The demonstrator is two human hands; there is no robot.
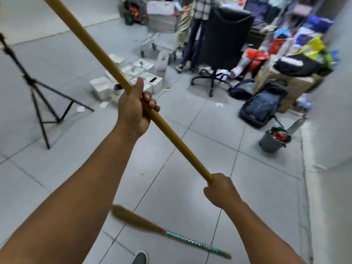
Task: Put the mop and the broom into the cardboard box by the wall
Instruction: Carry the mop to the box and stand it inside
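A long yellow-brown wooden handle, the mop's pole, runs diagonally from the top left down to the lower right. My left hand grips it near the middle. My right hand is closed around its lower end. The mop's head is out of view. A short grass broom with a green-wrapped grip lies on the floor tiles below my hands, bristles pointing left. A brown cardboard box, topped with dark clothes, stands against the wall at the right.
A black tripod stands at the left. Several white boxes sit on the floor ahead. A black office chair, backpacks, a grey bucket and a standing person crowd the right. My shoe shows at the bottom.
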